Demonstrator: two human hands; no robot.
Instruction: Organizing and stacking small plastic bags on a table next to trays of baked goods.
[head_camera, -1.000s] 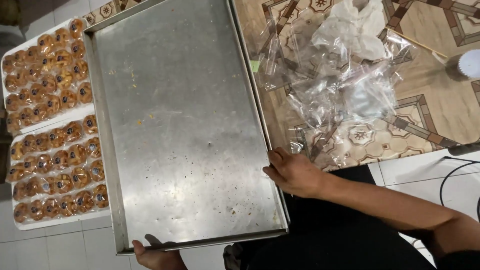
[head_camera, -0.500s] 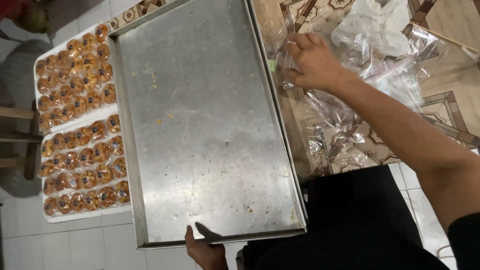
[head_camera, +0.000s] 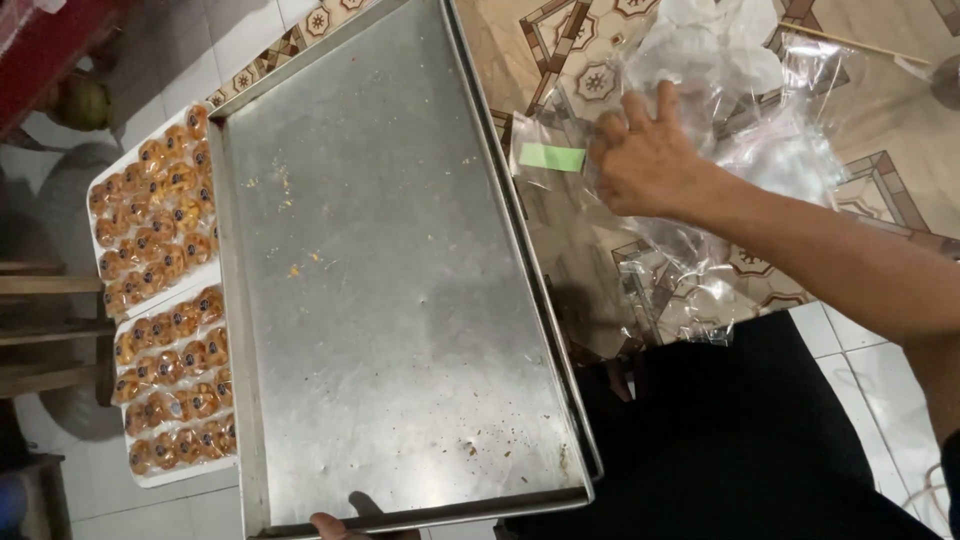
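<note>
Metal tray (head_camera: 390, 290) sits centre, my left hand (head_camera: 335, 524) at its 6 o'clock edge. Pastry trays (head_camera: 160, 290) lie at 9 o'clock. Plastic bags (head_camera: 720, 130) at 2 o'clock, under my right hand (head_camera: 650, 160).

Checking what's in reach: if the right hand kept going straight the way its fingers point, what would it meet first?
The right hand already rests on the pile of clear plastic bags; straight on it would likely press deeper into them, though depth is unclear.

Clear plastic bag (head_camera: 548, 160) with green rectangular label (head_camera: 552, 157), beside heap of clear bags (head_camera: 740, 120); wrapped pastries (head_camera: 165, 290) left
</note>
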